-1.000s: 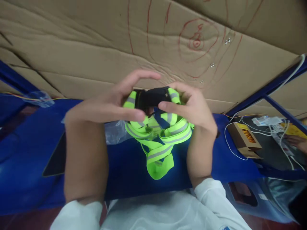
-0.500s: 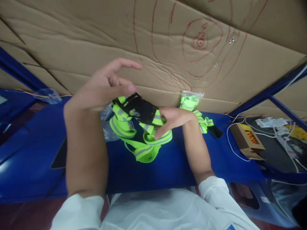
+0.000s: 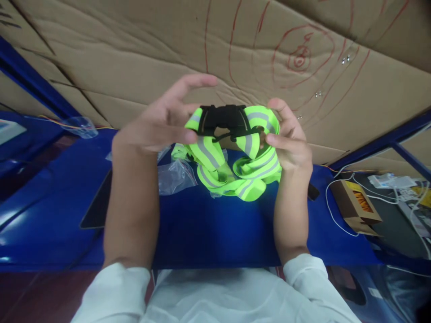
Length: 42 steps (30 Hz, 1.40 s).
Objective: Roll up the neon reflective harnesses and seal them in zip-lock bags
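Between my two hands a neon-yellow reflective strap point(image 3: 251, 186) with grey stripes is held up above the table. Its black plastic buckle point(image 3: 224, 119) lies level at the top, both halves joined. My left hand point(image 3: 164, 116) pinches the webbing at the buckle's left end, with the index finger stretched out above. On the other side my right hand point(image 3: 289, 134) grips the strap just right of the buckle between thumb and fingers. Loops of webbing hang below. Behind them a clear plastic bag point(image 3: 177, 177) lies on the table.
A blue table point(image 3: 215, 237) runs below, backed by a cardboard wall point(image 3: 134, 58) with red drawn rings. At right are an open cardboard box point(image 3: 357, 206), white cables point(image 3: 332, 211) and a dark phone point(image 3: 313, 192). A dark flat pad point(image 3: 97, 206) lies at left.
Both hands have risen and shifted right with the strap. The buckle has turned from slanted to level, and my right hand now grips the strap from its right side.
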{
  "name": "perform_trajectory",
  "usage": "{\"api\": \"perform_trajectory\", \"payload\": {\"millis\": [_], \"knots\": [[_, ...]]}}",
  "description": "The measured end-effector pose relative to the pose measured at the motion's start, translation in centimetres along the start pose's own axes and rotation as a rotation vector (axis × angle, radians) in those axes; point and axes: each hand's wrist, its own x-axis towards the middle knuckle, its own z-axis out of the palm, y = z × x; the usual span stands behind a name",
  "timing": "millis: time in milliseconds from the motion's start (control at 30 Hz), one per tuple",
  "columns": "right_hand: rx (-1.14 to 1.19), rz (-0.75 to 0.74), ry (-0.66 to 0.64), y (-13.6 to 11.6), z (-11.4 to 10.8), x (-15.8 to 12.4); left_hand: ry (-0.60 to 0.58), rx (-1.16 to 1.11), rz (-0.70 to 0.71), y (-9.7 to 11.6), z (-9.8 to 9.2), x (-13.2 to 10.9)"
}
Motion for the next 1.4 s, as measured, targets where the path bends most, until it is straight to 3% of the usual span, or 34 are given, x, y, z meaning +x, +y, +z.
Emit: {"api": "perform_trajectory", "payload": {"millis": [67,100,200,367,500,567,767,1000,1133,1200,1267,1333,1400], "knots": [[-0.037,-0.048,0.024,0.0,0.9,0.1,-0.178,0.009,-0.041,0.2,1.0,0.6],[-0.06,-0.068,0.026,0.0,1.3,0.1,-0.208,0.096,-0.036,0.2,1.4,0.9],[-0.132,-0.091,0.04,-0.1,1.9,0.0,-0.095,0.328,-0.022,0.4,2.1,1.5],[-0.373,-0.127,-0.082,-0.1,1.5,0.1,0.066,0.37,0.002,0.7,2.0,1.5],[-0.714,-0.189,-0.087,0.0,1.5,0.3,0.005,0.5,0.045,0.8,2.4,1.5],[-0.77,-0.164,-0.086,0.3,1.7,0.4,-0.028,0.587,0.045,0.7,2.7,1.5],[-0.605,-0.072,0.005,1.6,1.9,0.8,0.056,0.819,0.116,0.1,3.2,1.4],[-0.519,0.0,-0.011,0.8,2.1,0.6,0.077,1.163,0.087,0.0,3.8,1.1],[-0.432,0.045,0.028,0.7,1.2,0.4,0.118,1.123,0.086,-0.2,3.6,1.2],[-0.374,0.014,0.119,0.5,0.2,0.2,0.188,1.006,0.123,-0.2,3.0,1.3],[-0.32,-0.062,0.239,-0.1,-1.4,-0.1,0.362,0.837,0.18,-0.4,1.7,1.3],[-0.275,-0.163,0.357,-1.1,-3.6,-0.6,0.59,0.636,0.275,-0.9,-0.8,1.3],[-0.249,-0.304,0.483,-2.4,-6.4,-1.6,0.794,0.476,0.411,-1.9,-4.9,1.2]]}}
